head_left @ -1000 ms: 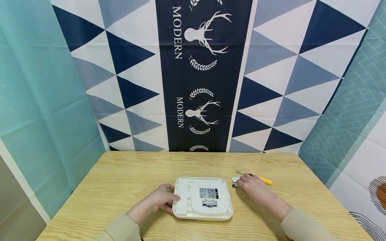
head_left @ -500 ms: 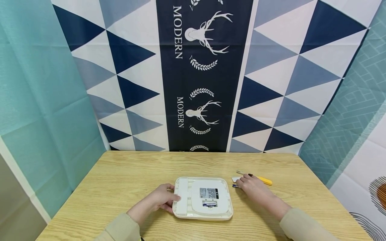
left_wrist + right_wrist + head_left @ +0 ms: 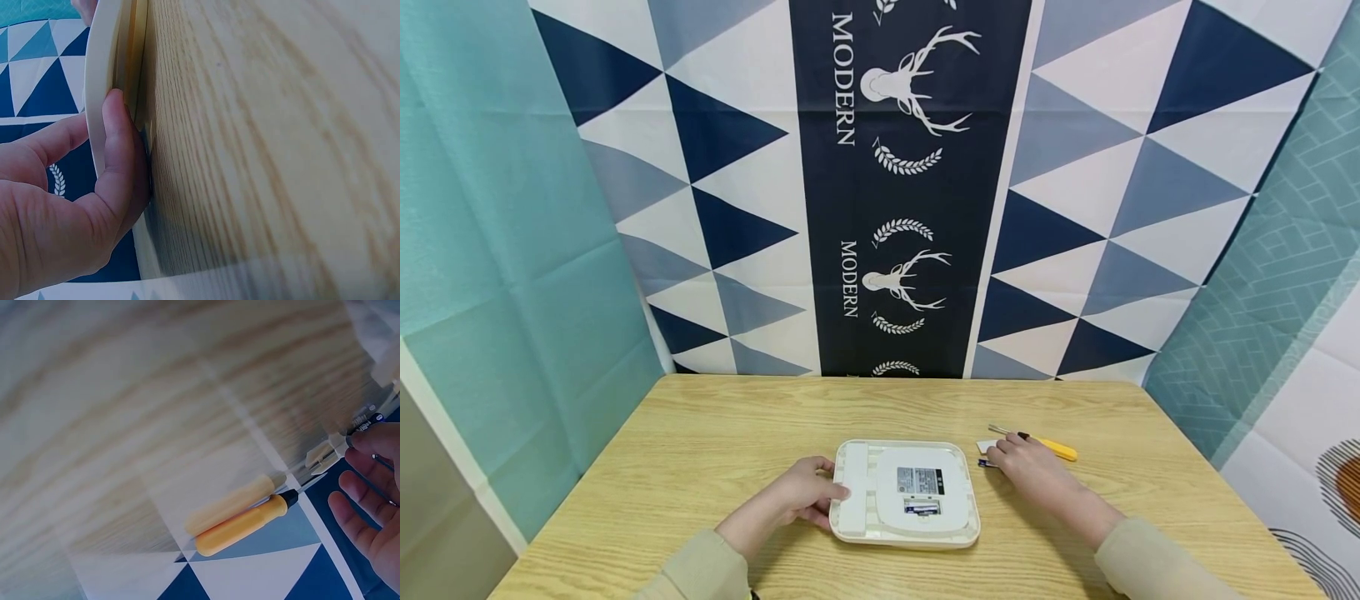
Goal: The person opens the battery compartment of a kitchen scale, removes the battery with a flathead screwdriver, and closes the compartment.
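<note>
A white rounded device (image 3: 958, 533) lies with its label side up, and an uncovered battery compartment (image 3: 922, 507) holds a blue-and-silver battery. My left hand (image 3: 805, 493) grips the device's left edge, thumb on top and fingers wrapped beneath; the left wrist view shows the hand (image 3: 69, 219) around the pale rim (image 3: 97, 81). To the right, my right hand (image 3: 1033, 467) lies low on the table with its fingertips at a loose dark-blue battery (image 3: 987, 463). In the right wrist view the battery (image 3: 370, 424) lies against its upper fingertip, other fingers loosely curled.
Just beyond the right fingers lies a screwdriver (image 3: 1058, 450) with a yellow handle. A small white piece (image 3: 987, 447) sits between it and the battery. The wooden table (image 3: 760, 417) ends at a patterned cloth backdrop (image 3: 902, 192).
</note>
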`<state>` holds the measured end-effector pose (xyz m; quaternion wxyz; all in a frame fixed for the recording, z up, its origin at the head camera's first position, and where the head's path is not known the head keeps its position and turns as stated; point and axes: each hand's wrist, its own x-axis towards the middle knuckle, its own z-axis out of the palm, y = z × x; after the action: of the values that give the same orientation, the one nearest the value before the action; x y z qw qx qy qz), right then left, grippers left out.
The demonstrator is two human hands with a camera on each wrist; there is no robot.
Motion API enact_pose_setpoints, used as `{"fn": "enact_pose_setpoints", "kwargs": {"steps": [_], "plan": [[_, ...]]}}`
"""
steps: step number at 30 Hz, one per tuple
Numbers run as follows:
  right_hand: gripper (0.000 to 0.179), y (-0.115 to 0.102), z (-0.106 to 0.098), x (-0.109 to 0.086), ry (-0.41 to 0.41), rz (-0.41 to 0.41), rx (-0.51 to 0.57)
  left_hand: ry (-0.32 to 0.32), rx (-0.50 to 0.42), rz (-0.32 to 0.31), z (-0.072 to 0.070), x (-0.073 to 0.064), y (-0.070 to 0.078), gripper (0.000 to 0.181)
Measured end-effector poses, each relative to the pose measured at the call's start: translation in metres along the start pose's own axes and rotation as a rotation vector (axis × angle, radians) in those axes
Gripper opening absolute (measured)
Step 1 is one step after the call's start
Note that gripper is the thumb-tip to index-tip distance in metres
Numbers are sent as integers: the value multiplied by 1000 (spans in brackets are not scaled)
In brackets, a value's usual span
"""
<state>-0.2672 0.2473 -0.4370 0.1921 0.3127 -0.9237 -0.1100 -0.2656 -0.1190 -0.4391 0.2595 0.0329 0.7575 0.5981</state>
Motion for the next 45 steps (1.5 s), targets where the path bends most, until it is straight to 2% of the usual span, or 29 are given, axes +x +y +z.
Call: {"fn": "enact_pose_setpoints", "kwargs": {"steps": [8, 13, 20, 34, 45], "plan": [[17, 0, -3, 0, 14, -15, -23, 0, 4, -9, 1, -1, 0, 51], [18, 1, -8, 0, 68, -34, -38, -5, 5, -8, 0, -1, 0, 52], [18, 1, -16, 5, 116, -21, -37, -6, 12, -15, -1, -1, 2, 54], [18, -17, -43, 16, 249, -36, 15, 11, 35, -23, 1, 2, 3, 50], [23, -43, -59, 24, 224, -50, 84, 3, 31, -22, 0, 1, 5, 50]]}}
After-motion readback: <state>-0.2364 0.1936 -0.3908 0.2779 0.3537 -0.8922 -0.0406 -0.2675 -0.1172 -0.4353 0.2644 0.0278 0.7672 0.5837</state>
